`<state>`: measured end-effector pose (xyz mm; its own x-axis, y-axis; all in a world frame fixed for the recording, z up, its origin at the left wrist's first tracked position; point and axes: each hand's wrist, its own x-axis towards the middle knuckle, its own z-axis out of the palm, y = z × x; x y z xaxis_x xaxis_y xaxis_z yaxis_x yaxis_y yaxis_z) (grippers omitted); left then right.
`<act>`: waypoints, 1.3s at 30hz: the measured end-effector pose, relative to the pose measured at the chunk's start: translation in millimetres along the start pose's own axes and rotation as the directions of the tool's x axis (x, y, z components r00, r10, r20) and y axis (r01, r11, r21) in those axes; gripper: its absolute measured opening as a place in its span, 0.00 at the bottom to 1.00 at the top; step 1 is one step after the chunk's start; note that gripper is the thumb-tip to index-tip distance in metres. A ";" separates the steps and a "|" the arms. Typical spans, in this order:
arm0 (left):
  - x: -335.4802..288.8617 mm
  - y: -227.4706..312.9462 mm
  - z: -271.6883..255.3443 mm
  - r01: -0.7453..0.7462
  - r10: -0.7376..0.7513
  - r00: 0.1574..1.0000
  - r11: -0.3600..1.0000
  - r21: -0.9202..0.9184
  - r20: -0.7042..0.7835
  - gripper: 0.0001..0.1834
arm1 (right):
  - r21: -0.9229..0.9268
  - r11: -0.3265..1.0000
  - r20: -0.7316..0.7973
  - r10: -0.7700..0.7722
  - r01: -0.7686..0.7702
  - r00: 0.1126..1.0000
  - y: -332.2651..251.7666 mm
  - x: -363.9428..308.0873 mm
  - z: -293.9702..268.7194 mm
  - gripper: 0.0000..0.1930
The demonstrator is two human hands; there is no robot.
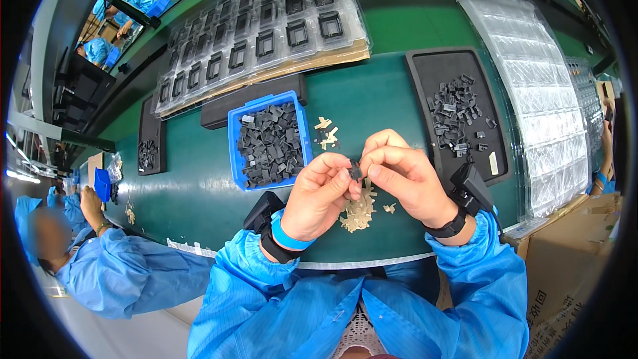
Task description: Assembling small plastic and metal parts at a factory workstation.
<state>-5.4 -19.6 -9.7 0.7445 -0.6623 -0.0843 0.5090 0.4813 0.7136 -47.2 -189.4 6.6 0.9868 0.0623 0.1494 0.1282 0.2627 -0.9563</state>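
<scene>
Between my two hands is a small black plastic part (355,171). My left hand (323,186) pinches it between thumb and fingers. The fingertips of my right hand (405,176) are pinched together at the part's right side; whether they hold a tiny piece of their own is too small to make out. Below my hands lies a pile of small beige pieces (359,213) on the green table. A blue bin (234,153) full of similar black parts (269,143) stands to the left of my hands.
A black tray (425,80) with loose black parts lies to the right, beside stacked clear plastic trays (531,93). Clear trays holding black frames (264,43) stand at the back left. More beige pieces (325,133) lie beyond my hands. A co-worker (126,266) sits at the left.
</scene>
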 end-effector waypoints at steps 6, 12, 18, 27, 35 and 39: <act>-2.6 -4.7 7.1 -0.103 0.110 0.993 0.988 0.117 -0.049 0.07 | 0.093 0.994 -0.045 -0.048 0.052 0.998 2.0 1.6 6.2 0.02; -7.5 -12.6 14.3 -0.222 0.266 0.959 0.917 0.331 -0.094 0.09 | -0.388 0.891 -0.124 -0.304 0.236 0.945 9.2 2.4 6.9 0.04; -6.7 -14.9 15.9 -0.217 0.278 0.951 0.914 0.342 -0.138 0.09 | -0.452 0.862 -0.183 -0.342 0.230 0.922 13.8 1.9 8.3 0.06; -5.3 -7.6 13.5 -0.189 0.259 0.958 0.894 0.407 -0.124 0.08 | 0.116 0.993 -0.177 0.028 -0.008 0.984 7.1 0.9 6.7 0.05; -4.6 -1.0 14.6 -0.197 0.311 0.945 0.787 0.585 -0.100 0.08 | 0.115 0.980 -0.091 0.174 -0.163 0.981 1.9 0.6 0.4 0.07; -4.0 3.9 13.2 -0.298 0.478 0.876 0.431 0.852 0.064 0.10 | -0.100 0.974 -0.073 0.198 -0.205 0.977 2.2 -0.2 -4.2 0.07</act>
<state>-12.1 -22.7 2.6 0.8676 -0.3874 0.3116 -0.3699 -0.0841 0.9253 -46.7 -192.9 3.5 0.9972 0.0426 -0.0620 -0.0676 0.1465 -0.9869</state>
